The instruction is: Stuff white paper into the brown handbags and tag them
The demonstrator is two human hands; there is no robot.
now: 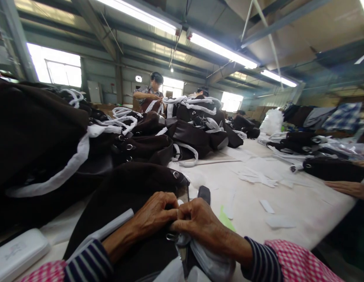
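Note:
A dark brown-black bag point(126, 184) lies in front of me, with a metal eyelet at its far corner. Over its right edge my left hand point(155, 211) and my right hand point(198, 219) meet, both closed with thumbs and fingers pinched together. A small white bit shows between them, but what they pinch is mostly hidden. Just below the fingers are a metal ring point(172, 237) and a strap wrapped in whitish covering point(213, 260), which hangs under my right hand. Another wrapped strap point(111, 225) runs beside my left forearm. A black object point(204, 194) stands just beyond my right hand.
Dark bags with white-wrapped handles point(196, 133) pile up at the left and ahead. A white case point(22, 252) lies at lower left. Paper scraps point(255, 176) and a green piece point(226, 219) are on the pale table point(305, 203). A co-worker's hand point(348, 188) rests at right; people stand beyond.

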